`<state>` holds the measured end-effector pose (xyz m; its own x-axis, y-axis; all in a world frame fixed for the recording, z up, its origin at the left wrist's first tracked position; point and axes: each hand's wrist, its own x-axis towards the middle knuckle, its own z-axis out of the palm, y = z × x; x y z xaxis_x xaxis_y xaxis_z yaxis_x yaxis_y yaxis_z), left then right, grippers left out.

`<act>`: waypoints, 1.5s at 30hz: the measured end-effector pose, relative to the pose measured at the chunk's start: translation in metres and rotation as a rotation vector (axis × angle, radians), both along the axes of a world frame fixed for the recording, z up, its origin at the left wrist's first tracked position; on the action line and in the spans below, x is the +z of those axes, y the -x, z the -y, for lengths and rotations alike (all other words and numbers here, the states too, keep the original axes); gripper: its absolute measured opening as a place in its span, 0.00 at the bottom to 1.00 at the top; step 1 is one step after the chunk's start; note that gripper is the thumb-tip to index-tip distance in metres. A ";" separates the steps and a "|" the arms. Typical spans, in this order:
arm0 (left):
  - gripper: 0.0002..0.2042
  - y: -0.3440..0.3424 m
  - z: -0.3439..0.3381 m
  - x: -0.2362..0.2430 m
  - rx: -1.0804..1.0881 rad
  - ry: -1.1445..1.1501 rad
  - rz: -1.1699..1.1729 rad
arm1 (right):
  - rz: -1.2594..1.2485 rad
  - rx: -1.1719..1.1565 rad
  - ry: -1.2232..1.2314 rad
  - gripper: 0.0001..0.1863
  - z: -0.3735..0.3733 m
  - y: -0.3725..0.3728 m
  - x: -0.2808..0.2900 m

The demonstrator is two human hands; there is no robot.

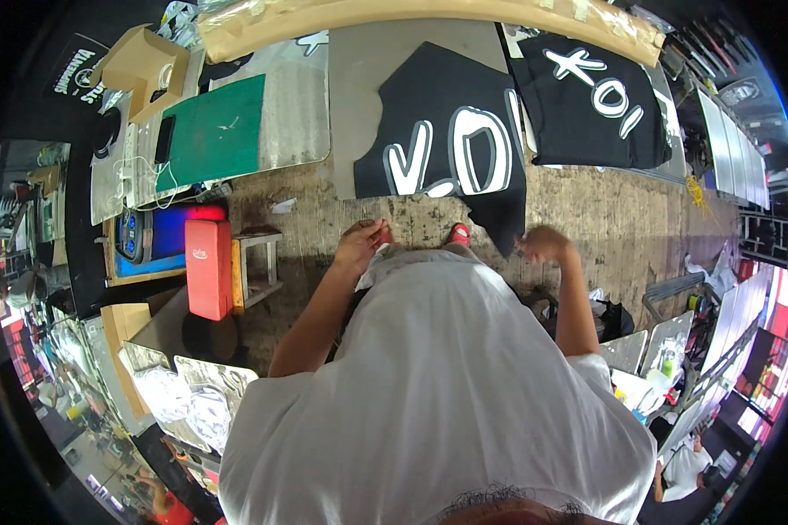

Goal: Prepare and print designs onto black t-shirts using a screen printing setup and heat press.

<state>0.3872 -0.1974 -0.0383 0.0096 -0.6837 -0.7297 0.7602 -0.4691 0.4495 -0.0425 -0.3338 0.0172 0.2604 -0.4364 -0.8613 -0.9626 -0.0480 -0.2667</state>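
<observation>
A black fabric piece (pixel 433 92) with large white, grey-edged lettering lies on a grey board (pixel 352 96) ahead of me. Its right-hand part hangs over the board's front edge and ends in a pointed corner. My right hand (pixel 547 245) is beside that corner, fingers curled and slightly blurred; whether they touch or pinch the cloth I cannot tell. My left hand (pixel 357 248) is held in front of me, off the cloth, with thumb and fingertips brought together. Anything between them is too small to make out. Another black fabric piece (pixel 591 114) with white lettering lies on the right.
A long brown paper-wrapped roll (pixel 429 10) spans the far side. On the left are a green mat (pixel 214 131), a dark phone (pixel 165 138) with a white cable, and an open cardboard box (pixel 144 70). A red padded block (pixel 208 267) stands by a wooden stool (pixel 258 269) and a lit speaker (pixel 162 236).
</observation>
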 end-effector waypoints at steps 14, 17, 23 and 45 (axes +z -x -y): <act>0.31 -0.022 0.025 0.024 -0.677 0.343 0.874 | 0.408 -0.303 1.174 0.24 0.266 -0.225 0.052; 0.19 -0.017 0.011 0.063 -0.682 0.364 0.758 | -0.021 -0.024 1.181 0.24 0.280 -0.221 0.038; 0.15 0.004 0.020 0.111 -0.626 0.354 0.569 | 0.041 -0.001 1.126 0.18 0.292 -0.216 0.018; 0.16 -0.072 0.140 0.104 -1.564 0.985 0.688 | 0.463 -1.865 0.754 0.23 -0.183 -0.118 0.091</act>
